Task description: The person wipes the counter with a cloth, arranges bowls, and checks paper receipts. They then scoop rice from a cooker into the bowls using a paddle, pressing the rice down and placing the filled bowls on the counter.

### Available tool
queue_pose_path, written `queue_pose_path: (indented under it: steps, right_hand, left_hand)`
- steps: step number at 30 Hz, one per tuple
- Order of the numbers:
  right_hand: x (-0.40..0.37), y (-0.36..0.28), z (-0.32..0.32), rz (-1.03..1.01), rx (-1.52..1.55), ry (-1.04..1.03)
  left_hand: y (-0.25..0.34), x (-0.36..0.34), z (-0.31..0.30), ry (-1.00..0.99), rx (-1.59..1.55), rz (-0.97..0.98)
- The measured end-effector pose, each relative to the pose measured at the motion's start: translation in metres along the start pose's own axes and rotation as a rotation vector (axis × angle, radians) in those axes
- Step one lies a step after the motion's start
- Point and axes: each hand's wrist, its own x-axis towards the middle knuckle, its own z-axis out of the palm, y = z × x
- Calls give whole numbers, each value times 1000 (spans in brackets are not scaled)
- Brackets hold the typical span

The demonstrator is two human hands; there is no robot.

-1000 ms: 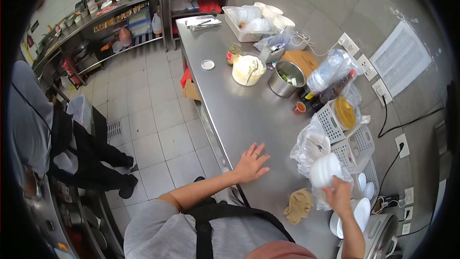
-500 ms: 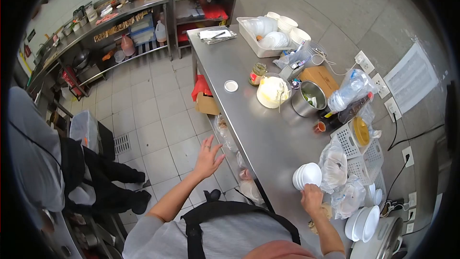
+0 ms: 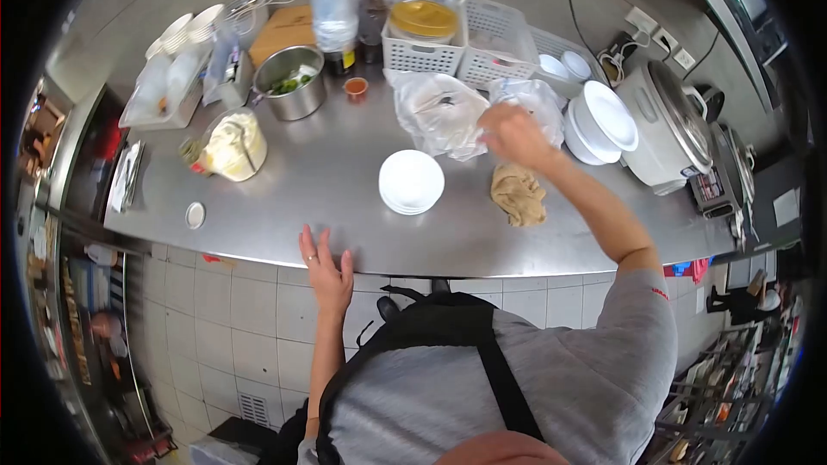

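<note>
My left hand (image 3: pixel 327 275) is at the front edge of the steel table (image 3: pixel 301 207), fingers spread and holding nothing. My right hand (image 3: pixel 515 133) reaches over the table between two plastic bags, its fingertips by the right side of the larger clear bag (image 3: pixel 435 116). Blur hides whether those fingers grip the plastic. The second plastic bag (image 3: pixel 532 108) lies just behind this hand. A short stack of white bowls (image 3: pixel 412 181) stands in front of the larger bag, apart from both hands. Below my right wrist lies a crumpled tan cloth (image 3: pixel 519 196).
At left are a tub of creamy white food (image 3: pixel 234 148), a steel pot (image 3: pixel 291 90) and a white lid (image 3: pixel 195 215). White baskets (image 3: pixel 422 56) line the back. More white bowls (image 3: pixel 607 116) and a rice cooker (image 3: pixel 659 120) stand at right. A person (image 3: pixel 762 301) is far right.
My view has swung right to face the table. My right hand has left the white bowl stack and moved to the plastic bags. My left hand stays open, now by the table edge.
</note>
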Motion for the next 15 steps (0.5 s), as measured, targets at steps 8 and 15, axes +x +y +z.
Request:
queue_pose_path:
  steps: [8,15]
  right_hand:
    - [0,243,29,676,-372,-101]
    - [9,455,166,640,-324,-349]
  left_hand:
    - [16,27,61,148,410,-173]
    - [27,31,62,189,558,-363]
